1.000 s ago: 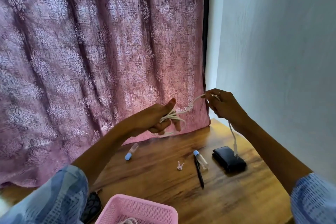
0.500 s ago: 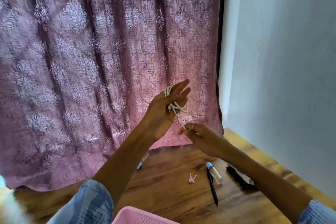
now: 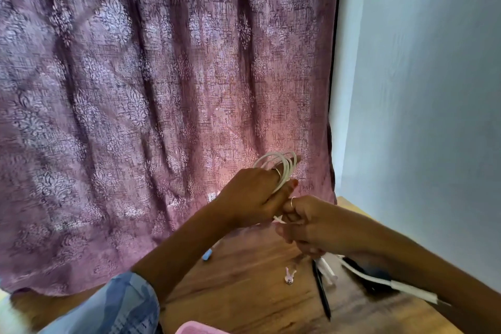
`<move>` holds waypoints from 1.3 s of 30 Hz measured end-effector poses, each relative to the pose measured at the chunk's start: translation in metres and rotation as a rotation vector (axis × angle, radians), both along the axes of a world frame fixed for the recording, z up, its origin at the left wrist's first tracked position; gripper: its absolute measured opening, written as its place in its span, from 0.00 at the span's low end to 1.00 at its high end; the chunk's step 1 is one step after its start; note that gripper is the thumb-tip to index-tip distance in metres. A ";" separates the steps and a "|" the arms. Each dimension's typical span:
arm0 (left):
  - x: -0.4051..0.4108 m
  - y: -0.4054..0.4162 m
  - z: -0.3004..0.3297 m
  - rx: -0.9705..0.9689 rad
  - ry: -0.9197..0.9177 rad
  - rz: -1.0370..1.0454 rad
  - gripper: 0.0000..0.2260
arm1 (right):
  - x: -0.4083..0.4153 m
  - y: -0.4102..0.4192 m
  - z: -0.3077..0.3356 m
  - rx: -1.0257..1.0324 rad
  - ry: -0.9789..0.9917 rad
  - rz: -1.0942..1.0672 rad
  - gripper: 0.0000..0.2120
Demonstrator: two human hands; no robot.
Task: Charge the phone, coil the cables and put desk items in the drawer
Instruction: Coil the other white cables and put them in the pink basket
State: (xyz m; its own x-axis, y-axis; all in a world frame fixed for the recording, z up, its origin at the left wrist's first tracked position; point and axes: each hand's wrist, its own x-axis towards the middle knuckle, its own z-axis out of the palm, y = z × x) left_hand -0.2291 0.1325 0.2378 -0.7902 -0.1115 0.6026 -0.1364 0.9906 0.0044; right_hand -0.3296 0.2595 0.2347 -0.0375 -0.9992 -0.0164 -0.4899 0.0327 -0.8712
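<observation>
A white cable point(image 3: 284, 168) is wound in several loops around the fingers of my left hand point(image 3: 249, 195), held up in front of the curtain. My right hand point(image 3: 303, 221) sits just below and right of it, pinching the cable's loose strand. The free end with its white plug point(image 3: 406, 289) trails down to the right under my right forearm. On the wooden desk point(image 3: 244, 293) below lie a black pen point(image 3: 322, 295), a small pink-white clip point(image 3: 289, 276), a blue-capped tube point(image 3: 208, 254) and a second tube point(image 3: 328, 271), mostly hidden. A dark flat item point(image 3: 376, 278) lies under the plug.
A purple patterned curtain point(image 3: 149, 103) hangs behind the desk. A pale wall point(image 3: 428, 89) closes the right side. The rim of a pink basket point(image 3: 193, 330) shows at the bottom edge.
My left hand turned palm away and dropped lower, with more cable loops around its fingers. My right hand came up against it, and the plug end swung out to the right.
</observation>
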 end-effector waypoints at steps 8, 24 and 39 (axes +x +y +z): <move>0.002 -0.008 -0.007 0.405 0.062 -0.214 0.33 | -0.017 0.040 0.047 -0.012 -0.161 0.011 0.17; -0.018 0.019 0.013 1.553 0.233 -0.704 0.21 | -0.041 0.000 0.025 -0.592 0.288 -0.442 0.08; -0.018 0.045 -0.001 1.647 0.531 -0.315 0.17 | 0.000 -0.007 -0.004 -0.356 -0.524 -0.603 0.30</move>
State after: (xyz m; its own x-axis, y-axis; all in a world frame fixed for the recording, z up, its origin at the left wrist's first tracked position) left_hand -0.2473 0.1771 0.2369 -0.6726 -0.7107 0.2063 0.3906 -0.1041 0.9147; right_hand -0.3296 0.2528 0.2302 -0.6360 -0.7606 0.1302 -0.0107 -0.1599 -0.9871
